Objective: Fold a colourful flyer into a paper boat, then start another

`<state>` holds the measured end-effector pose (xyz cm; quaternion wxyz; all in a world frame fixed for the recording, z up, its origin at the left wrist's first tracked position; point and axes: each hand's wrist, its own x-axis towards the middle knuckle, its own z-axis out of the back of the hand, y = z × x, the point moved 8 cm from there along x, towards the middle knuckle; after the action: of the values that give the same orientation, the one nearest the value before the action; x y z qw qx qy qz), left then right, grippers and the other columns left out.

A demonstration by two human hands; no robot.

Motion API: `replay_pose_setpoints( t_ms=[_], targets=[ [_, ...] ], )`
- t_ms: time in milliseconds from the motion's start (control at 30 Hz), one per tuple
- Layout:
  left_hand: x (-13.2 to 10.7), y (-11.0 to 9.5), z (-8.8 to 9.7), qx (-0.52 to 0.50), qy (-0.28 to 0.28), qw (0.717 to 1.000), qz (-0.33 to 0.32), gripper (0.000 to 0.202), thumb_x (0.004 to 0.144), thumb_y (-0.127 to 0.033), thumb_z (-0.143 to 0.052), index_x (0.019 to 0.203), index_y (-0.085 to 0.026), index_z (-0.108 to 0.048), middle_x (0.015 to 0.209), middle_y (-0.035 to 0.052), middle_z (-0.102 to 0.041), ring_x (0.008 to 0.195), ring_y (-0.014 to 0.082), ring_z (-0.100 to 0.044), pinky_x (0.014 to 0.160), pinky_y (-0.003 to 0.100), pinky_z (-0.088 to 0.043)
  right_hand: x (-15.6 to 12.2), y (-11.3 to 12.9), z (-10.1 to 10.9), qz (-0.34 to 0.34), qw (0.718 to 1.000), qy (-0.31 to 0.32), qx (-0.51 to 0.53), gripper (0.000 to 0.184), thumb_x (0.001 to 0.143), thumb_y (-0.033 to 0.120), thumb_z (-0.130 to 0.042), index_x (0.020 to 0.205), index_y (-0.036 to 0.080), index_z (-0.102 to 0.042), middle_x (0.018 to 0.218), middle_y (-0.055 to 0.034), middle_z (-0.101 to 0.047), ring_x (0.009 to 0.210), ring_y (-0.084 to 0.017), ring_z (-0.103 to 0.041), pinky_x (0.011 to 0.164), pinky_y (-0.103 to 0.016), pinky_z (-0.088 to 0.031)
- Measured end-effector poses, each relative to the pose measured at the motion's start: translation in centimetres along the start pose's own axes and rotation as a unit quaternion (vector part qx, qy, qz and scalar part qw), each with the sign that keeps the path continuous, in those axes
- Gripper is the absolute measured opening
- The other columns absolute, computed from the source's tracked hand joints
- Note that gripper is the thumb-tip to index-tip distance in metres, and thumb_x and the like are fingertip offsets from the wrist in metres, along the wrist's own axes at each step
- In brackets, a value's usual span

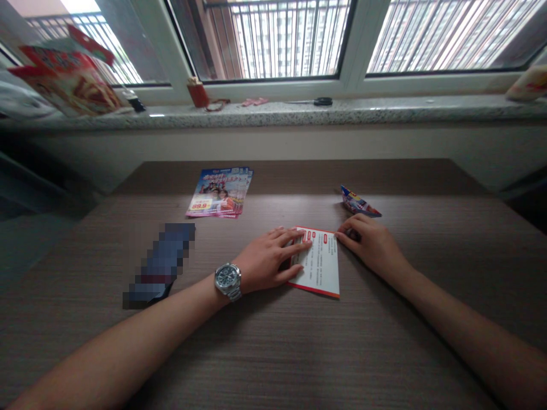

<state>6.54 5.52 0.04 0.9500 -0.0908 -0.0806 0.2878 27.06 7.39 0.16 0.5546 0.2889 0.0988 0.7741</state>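
Note:
A white leaflet with red edging and printed text (322,267) lies flat on the wooden table (273,341). My left hand (267,259), with a metal watch on its wrist, rests on the leaflet's left part with fingers stretched flat. My right hand (370,242) touches the leaflet's upper right corner, fingers curled down onto the edge. A small folded colourful paper piece (358,203) lies just behind my right hand.
A stack of colourful flyers (220,191) lies at the table's far left. A blurred dark object (160,265) sits left of my left arm. The stone windowsill (273,111) holds a red bag (70,80), a small red box (197,91) and scissors (318,101).

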Motion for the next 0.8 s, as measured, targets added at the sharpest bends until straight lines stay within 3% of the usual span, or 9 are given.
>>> replay_pose_setpoints(
  t_ms=[800],
  targets=[
    [0.0,0.0,0.1,0.0,-0.005,1.0,-0.005,0.054,0.099,-0.046,-0.05,0.149,-0.029,-0.043,0.155,0.0058,-0.042,0.143,0.026,-0.04,0.123,0.047,-0.029,0.8,0.2,0.3,0.004,1.0,-0.011,0.006,0.011,0.093,0.025,-0.06,0.084,0.021,-0.065,0.091,-0.0072,-0.066,0.081,-0.023,-0.066,0.072,-0.037,-0.052]
  ],
)
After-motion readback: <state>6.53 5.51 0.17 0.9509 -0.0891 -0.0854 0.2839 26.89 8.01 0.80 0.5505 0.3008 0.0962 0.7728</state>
